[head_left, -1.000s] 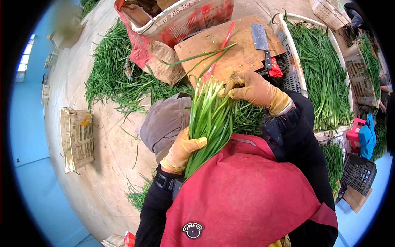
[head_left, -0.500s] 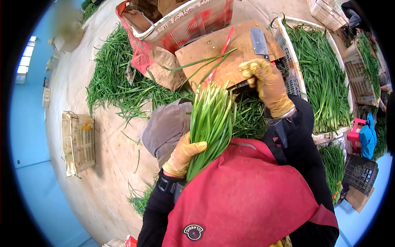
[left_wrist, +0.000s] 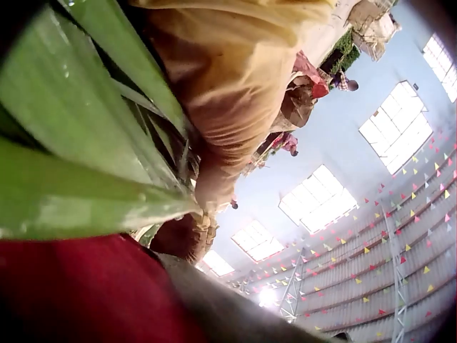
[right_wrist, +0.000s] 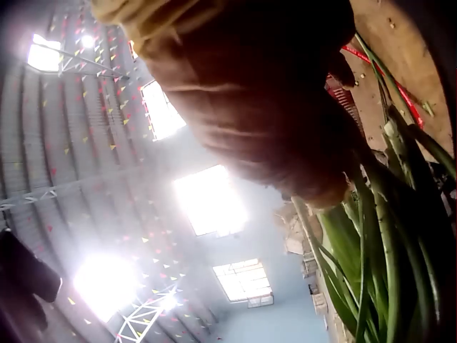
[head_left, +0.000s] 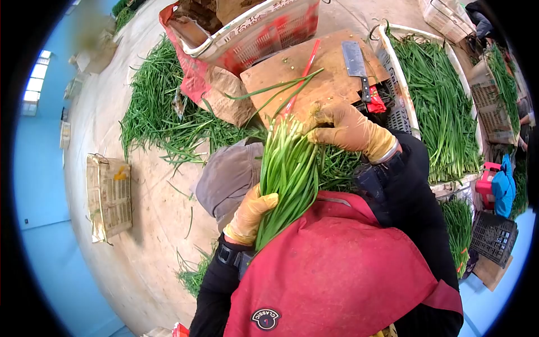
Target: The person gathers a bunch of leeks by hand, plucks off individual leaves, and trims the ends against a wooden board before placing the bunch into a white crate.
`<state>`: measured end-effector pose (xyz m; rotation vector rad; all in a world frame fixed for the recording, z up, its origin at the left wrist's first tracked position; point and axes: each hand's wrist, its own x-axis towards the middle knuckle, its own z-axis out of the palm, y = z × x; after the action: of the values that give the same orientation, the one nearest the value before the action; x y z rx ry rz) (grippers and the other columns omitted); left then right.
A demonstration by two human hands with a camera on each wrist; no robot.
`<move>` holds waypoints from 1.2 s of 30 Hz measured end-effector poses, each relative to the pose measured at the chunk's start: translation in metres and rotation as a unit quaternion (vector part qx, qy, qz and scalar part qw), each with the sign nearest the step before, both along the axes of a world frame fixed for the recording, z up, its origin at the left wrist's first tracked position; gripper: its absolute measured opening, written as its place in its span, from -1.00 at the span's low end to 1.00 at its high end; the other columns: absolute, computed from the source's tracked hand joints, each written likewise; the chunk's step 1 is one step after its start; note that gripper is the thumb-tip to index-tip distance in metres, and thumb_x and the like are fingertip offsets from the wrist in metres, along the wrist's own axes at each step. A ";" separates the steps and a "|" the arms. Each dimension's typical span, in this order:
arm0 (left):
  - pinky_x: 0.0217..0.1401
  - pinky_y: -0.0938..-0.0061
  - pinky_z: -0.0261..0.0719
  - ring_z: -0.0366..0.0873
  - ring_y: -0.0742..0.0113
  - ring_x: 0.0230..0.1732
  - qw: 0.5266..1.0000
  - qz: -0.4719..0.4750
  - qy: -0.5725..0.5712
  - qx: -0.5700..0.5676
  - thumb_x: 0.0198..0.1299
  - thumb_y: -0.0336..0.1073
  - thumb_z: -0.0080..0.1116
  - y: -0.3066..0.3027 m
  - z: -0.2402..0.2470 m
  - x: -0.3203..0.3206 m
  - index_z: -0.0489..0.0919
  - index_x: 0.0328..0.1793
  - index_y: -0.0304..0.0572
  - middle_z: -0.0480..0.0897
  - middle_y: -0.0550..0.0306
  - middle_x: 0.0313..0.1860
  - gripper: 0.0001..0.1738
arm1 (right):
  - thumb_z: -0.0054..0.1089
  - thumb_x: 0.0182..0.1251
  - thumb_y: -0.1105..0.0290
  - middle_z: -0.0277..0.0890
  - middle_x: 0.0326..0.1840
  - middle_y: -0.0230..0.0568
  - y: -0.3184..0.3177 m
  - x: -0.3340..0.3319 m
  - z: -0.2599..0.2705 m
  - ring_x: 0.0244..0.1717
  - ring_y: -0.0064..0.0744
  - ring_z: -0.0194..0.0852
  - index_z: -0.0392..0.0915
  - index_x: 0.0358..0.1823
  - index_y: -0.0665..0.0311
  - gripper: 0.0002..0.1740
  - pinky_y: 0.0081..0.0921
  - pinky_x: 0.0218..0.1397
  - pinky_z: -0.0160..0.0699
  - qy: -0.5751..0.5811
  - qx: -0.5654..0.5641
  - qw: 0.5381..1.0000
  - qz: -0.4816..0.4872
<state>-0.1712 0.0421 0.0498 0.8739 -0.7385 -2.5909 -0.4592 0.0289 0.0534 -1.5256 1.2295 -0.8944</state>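
Gloves of tan rubber are worn on both hands. A bundle of green stalks (head_left: 289, 174) is held in front of the body with its cut ends pointing away, above the red apron (head_left: 337, 264) and just short of the near edge of the wooden board (head_left: 331, 84). The bundle is gripped round its lower part by the left hand (head_left: 251, 212), whose fingers and thumb are wrapped about the stems. In the left wrist view the broad leaves are seen pressed against the glove. The pale far ends of the bundle are covered by the right hand (head_left: 343, 128), whose fingers are curled down over them and closed on the outer stalks. In the right wrist view the stalks are seen running out from under the gloved palm. On the board a cleaver (head_left: 356, 59) is laid flat, well apart from both hands, and a red strip (head_left: 303, 70) is laid slantwise beside a few loose green stems. A red crate (head_left: 264, 25) is tipped at the far side of the board. To the left a pile of greens (head_left: 157, 118) is spread on the floor, and to the right a white crate (head_left: 397, 73) is filled with more greens. A flat woven basket (head_left: 109, 196) is seen on the floor, well apart to the left.
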 end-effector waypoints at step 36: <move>0.18 0.47 0.52 0.59 0.36 0.05 1.000 -0.002 -0.022 -0.004 0.21 -0.17 0.26 -0.002 0.001 0.000 0.43 0.33 -0.33 0.62 0.10 0.10 -0.39 | 0.30 0.28 0.43 0.61 -0.35 -0.34 0.013 -0.019 0.016 -0.33 -0.58 0.53 0.64 -0.22 0.42 -0.83 -0.60 -0.21 0.54 -0.050 0.054 0.997 0.010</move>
<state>-0.1713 0.0404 0.0503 0.9304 -0.7627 -2.5786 -0.4782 0.0420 0.0693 -1.3883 1.1694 -0.8675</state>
